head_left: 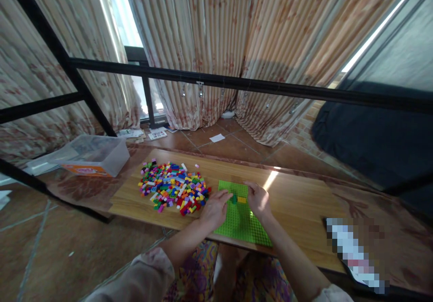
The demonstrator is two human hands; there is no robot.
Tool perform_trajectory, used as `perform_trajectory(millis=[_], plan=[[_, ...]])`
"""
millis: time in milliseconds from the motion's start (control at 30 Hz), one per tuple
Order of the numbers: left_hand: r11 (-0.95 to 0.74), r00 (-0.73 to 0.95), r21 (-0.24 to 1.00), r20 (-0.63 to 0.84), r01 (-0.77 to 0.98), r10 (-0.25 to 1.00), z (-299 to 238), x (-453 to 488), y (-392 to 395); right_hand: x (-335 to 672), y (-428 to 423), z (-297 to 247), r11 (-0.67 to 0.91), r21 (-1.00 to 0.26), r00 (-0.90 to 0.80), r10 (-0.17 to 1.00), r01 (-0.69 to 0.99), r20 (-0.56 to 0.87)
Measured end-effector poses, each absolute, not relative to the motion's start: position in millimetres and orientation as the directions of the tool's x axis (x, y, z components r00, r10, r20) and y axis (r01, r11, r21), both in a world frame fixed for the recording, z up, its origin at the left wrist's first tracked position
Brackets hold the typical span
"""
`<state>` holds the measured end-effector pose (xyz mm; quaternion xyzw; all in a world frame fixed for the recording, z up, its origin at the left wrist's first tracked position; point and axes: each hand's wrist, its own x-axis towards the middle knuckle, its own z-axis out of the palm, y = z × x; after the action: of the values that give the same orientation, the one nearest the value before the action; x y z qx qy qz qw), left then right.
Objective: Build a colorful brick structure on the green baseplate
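A green baseplate (241, 223) lies on a low wooden table (304, 202). On the plate sit a small dark green brick (234, 198) and a yellow brick (241, 199). My left hand (214, 208) rests at the plate's left edge, its fingertips pinched at the dark green brick. My right hand (259, 200) lies on the plate's upper right part, fingers curled down beside the yellow brick; whether it holds anything is hidden. A heap of several mixed-colour bricks (173, 187) lies left of the plate.
A clear plastic box (96, 155) stands on the floor at the left. A black metal bar (237, 83) crosses in front of the curtains. A dark cloth-covered shape (375, 135) fills the right. A blurred-out object (355, 252) lies at the table's right end.
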<state>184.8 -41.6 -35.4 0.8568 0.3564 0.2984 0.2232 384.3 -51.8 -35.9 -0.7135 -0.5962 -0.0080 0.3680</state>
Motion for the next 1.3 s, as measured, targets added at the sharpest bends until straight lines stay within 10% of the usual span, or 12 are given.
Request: perform_trajectory(millis=[300, 700, 1300], plan=[[-0.745, 0.732, 0.461, 0.255, 0.482, 0.632, -16.2, 204.7, -27.4, 371.7, -20.7, -41.7, -0.133, -0.386, 0.294, 0.870, 0.913, 0.395], [-0.597, 0.580, 0.546, 0.230, 0.588, 0.782, -30.7, 192.2, -30.3, 360.3, -20.8, -55.7, -0.166, -0.348, 0.298, 0.880, 0.923, 0.370], [-0.645, 0.623, 0.501, 0.241, 0.577, 0.744, -22.4, 199.4, -29.0, 383.8, -20.4, -62.9, -0.025, -0.782, 0.506, 0.775, 0.623, 0.378]])
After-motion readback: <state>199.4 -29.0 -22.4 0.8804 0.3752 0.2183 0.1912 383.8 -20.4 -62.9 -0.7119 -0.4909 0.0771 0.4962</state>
